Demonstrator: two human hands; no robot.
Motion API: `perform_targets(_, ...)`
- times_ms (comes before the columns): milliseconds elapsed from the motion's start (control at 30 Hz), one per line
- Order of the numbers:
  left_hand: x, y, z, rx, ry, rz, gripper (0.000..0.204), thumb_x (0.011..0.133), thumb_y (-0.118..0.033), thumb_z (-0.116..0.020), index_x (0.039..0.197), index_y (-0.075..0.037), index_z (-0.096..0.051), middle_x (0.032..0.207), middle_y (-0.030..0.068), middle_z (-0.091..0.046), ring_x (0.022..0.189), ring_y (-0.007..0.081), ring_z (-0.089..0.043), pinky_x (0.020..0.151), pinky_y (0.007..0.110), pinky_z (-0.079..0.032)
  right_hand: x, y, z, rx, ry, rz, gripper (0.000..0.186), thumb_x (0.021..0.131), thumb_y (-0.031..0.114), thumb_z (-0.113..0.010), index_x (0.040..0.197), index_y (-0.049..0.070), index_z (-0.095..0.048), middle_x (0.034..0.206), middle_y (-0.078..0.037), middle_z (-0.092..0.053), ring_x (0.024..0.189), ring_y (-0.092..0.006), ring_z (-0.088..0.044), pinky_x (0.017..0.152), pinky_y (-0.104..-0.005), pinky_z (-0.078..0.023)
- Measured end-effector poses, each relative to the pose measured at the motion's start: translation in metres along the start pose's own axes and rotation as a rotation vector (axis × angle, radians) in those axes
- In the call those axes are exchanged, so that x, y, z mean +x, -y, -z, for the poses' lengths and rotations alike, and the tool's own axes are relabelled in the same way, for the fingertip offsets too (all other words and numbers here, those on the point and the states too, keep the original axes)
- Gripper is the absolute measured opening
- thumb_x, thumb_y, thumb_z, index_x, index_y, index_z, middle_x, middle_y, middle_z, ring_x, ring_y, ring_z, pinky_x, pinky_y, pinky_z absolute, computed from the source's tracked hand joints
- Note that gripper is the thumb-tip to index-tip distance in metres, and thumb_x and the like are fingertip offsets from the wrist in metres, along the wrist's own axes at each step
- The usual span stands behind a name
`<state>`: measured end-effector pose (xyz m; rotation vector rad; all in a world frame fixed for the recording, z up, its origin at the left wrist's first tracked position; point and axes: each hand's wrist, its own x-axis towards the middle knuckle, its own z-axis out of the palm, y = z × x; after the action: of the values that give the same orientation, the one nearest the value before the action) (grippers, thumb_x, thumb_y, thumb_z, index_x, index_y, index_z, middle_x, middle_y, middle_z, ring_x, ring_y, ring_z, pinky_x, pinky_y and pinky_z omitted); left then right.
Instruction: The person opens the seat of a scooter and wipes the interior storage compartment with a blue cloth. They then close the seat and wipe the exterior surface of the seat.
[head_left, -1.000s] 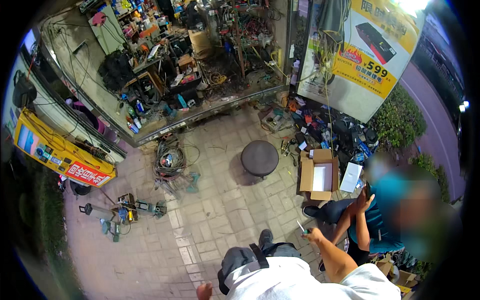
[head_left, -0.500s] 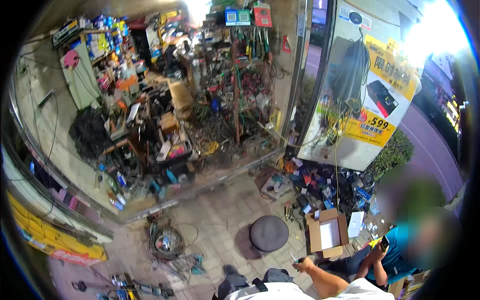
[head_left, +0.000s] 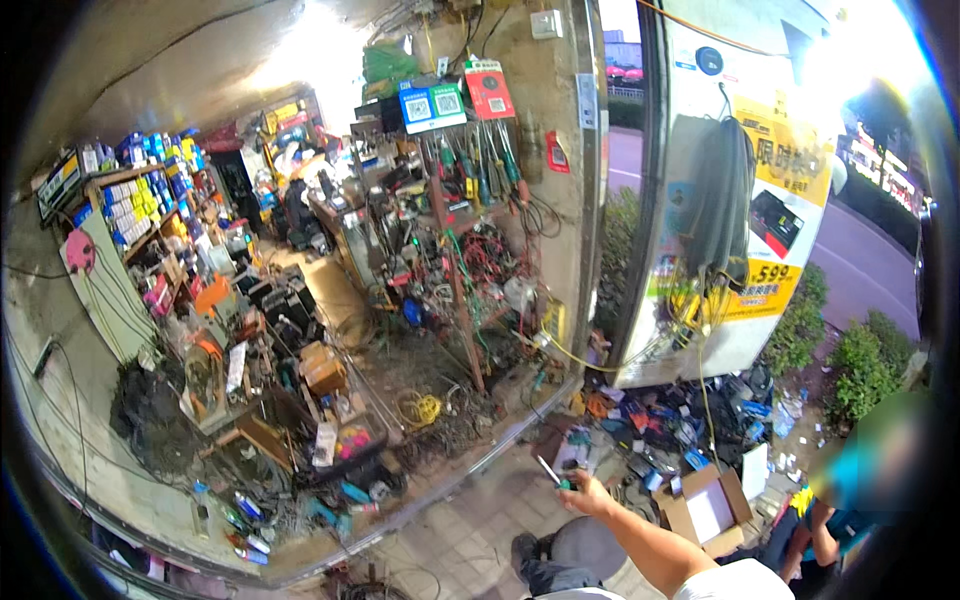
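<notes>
Screwdriver [head_left: 556,477] — gripped in right hand [head_left: 588,493] — shaft [head_left: 547,467] beyond the fingers [head_left: 577,481].

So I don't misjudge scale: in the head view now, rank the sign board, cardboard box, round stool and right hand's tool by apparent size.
1. Sign board
2. Cardboard box and round stool: unsure, as the arm partly covers the stool
3. Tool in the right hand

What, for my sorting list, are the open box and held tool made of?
Box: probably cardboard, matte brown with fold-out flaps. Tool in the right hand: the pale, bright, thin shaft looks like metal; the green handle may be plastic, its finish unclear.
</notes>
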<state>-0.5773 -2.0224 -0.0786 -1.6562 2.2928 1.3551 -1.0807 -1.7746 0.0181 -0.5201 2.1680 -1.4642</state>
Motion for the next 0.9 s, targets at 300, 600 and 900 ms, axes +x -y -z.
perform_targets(300, 0.15, -0.272, 0.033, -0.091, 0.01, -0.073, 0.018, 0.095, -0.025, -0.049, 0.106, -0.014, -0.059, 0.082, 0.006, -0.061, 0.059, 0.0177, -0.055, 0.043, 0.03, -0.045, 0.346, 0.341, 0.091, 0.109, -0.552, 0.655, 0.048, 0.083, 0.023, -0.068, 0.116, -0.007, -0.051, 0.092, -0.012, -0.061, 0.083, -0.0158, -0.058, 0.074, -0.0301, -0.047)
perform_targets(600, 0.317, -0.419, 0.058, -0.088, 0.042, -0.264, 0.018, 0.095, -0.025, -0.049, 0.105, -0.014, -0.06, 0.081, 0.0059, -0.061, 0.059, 0.0177, -0.055, 0.043, 0.03, -0.045, 0.485, 0.499, 0.134, -0.17, -0.824, 0.766, 0.047, 0.08, 0.033, -0.067, 0.11, -0.002, -0.059, 0.106, -0.024, -0.061, 0.1, -0.039, -0.057, 0.088, -0.0421, -0.045)
perform_targets(900, 0.484, -0.563, 0.059, 0.025, 0.225, -0.55, 0.018, 0.095, -0.025, -0.048, 0.104, -0.014, -0.06, 0.081, 0.0059, -0.061, 0.058, 0.0177, -0.055, 0.043, 0.03, -0.044, 0.551, 0.496, 0.123, 0.014, -0.568, 0.738, 0.052, 0.082, 0.031, -0.071, 0.116, -0.005, -0.055, 0.097, -0.017, -0.064, 0.089, -0.0235, -0.062, 0.078, -0.0341, -0.049)
